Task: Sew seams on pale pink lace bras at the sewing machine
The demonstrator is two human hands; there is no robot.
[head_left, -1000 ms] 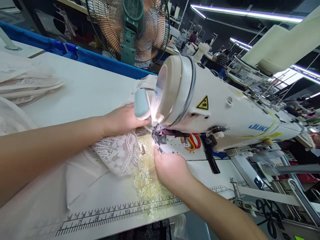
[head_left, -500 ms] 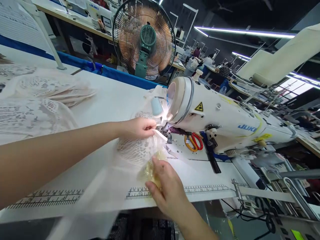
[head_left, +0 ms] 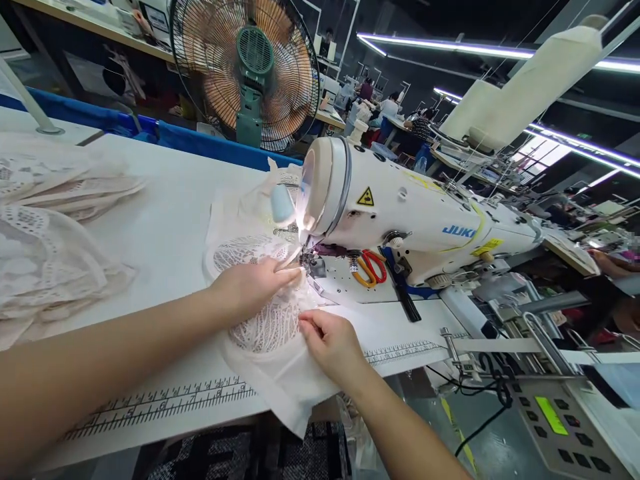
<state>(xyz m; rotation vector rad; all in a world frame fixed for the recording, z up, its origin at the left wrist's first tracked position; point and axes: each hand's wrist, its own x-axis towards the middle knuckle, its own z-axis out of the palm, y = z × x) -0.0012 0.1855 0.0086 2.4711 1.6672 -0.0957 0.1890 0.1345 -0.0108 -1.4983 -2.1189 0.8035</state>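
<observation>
A white lace garment [head_left: 267, 327] lies under the needle area of a white JUKI sewing machine [head_left: 400, 213], its plain front edge hanging over the table edge. Just left of the needle, my left hand [head_left: 253, 287] has its fingers closed on the lace and a narrow white strip. My right hand [head_left: 333, 343], nearer to me, pinches the garment's right edge between thumb and fingers. The machine lamp lights the cloth brightly at the needle, where detail washes out. A light-blue rounded piece [head_left: 283, 203] sits beside the machine head.
Orange-and-red-handled scissors [head_left: 369, 268] and a black-handled tool [head_left: 407, 300] lie under the machine arm. More lace pieces [head_left: 55, 247] are heaped at left. A printed ruler [head_left: 165, 403] runs along the front edge. Behind stands a fan [head_left: 253, 73]; a control panel [head_left: 565, 420] is at lower right.
My right hand, earlier with fingers apart over a yellowish translucent patch, now pinches the garment edge. The lace lies more spread out and the patch no longer shows. The view has shifted right.
</observation>
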